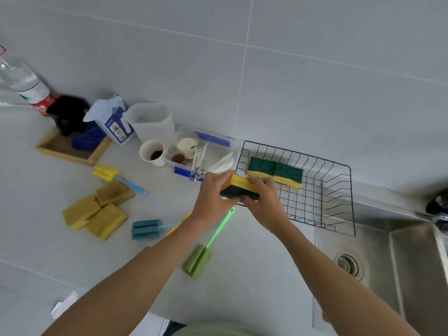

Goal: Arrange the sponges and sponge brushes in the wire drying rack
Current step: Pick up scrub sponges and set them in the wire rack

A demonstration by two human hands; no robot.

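A black wire drying rack [337,187] stands on the counter beside the sink, with two yellow-and-green sponges [276,171] lying green side up at its back left. My left hand [213,200] and my right hand [264,202] both grip a third yellow-and-green sponge [241,186] just above the rack's front left corner. On the counter to the left lie three worn yellow sponges [97,212], a yellow sponge brush with a blue handle [109,174], a blue sponge brush [146,229] and a green sponge brush [198,260]. An orange handle pokes out under my left wrist.
A steel sink [388,263] with a drain lies to the right. Behind the sponges stand a clear box with cups and utensils [194,156], a paper cup [152,152], a white jug [152,122], a wooden tray [70,149] and a bottle [24,83].
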